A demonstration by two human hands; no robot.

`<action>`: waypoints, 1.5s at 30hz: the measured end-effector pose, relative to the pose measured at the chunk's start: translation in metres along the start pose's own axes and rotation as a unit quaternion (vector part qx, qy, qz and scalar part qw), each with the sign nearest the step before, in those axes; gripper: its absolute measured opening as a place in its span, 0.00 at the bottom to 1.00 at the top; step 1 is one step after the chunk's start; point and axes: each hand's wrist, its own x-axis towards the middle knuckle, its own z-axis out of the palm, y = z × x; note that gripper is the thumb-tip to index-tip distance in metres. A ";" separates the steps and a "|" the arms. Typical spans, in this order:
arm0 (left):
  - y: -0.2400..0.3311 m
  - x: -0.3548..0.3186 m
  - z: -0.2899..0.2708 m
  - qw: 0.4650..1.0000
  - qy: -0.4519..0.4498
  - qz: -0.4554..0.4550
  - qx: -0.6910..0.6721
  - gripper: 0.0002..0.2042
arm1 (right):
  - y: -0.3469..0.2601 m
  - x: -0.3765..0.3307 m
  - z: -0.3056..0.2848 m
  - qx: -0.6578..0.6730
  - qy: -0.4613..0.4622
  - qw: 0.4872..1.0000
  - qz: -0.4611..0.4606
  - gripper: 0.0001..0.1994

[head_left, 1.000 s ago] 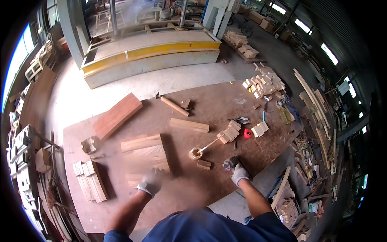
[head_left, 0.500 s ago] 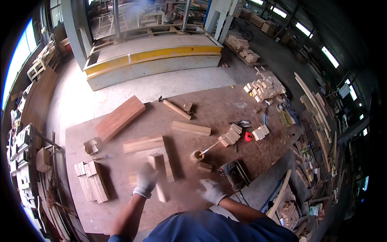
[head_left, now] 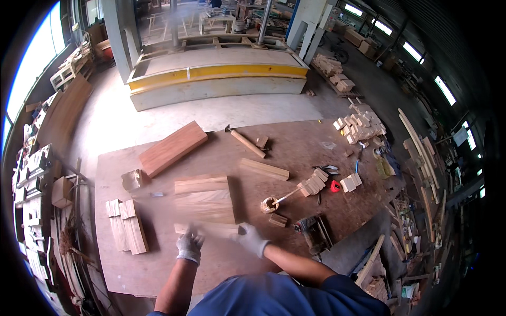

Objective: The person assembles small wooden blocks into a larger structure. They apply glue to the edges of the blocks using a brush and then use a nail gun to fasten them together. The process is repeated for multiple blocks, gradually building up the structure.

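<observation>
Both gloved hands are at a pale wooden strip (head_left: 213,229) lying crosswise close to my body. At its left end, my left hand (head_left: 190,245) has its fingers curled around the wood. My right hand (head_left: 253,240) grips the opposite end. Just beyond the strip lies a squarish wooden panel (head_left: 204,199) made of several pieces side by side. To its right stands a small round pot (head_left: 269,205) with a brush (head_left: 287,195) leaning out of it. A small wood block (head_left: 278,220) sits beside the pot.
On the workbench (head_left: 158,268) are a reddish board (head_left: 174,147), a hammer (head_left: 246,142), a loose strip (head_left: 264,169), stacked pieces (head_left: 126,226) at left and a black power tool (head_left: 314,234) at right. Small blocks (head_left: 360,126) are piled at the far right.
The strip has turned from pointing away from me to lying crosswise. My right hand has moved left onto its end; my left hand has come back nearer me. The view has shifted slightly.
</observation>
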 end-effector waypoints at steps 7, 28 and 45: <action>-0.019 0.005 -0.011 0.996 -0.086 0.022 0.028 0.09 | -0.002 0.035 0.004 0.030 -0.004 0.993 0.116 0.16; -0.082 -0.070 0.036 0.857 -0.278 0.154 0.406 0.10 | 0.180 0.017 -0.087 -0.468 0.343 0.807 -0.109 0.26; -0.079 -0.098 0.065 0.783 -0.277 0.094 0.550 0.14 | 0.146 0.014 -0.107 -0.441 0.273 0.854 -0.042 0.29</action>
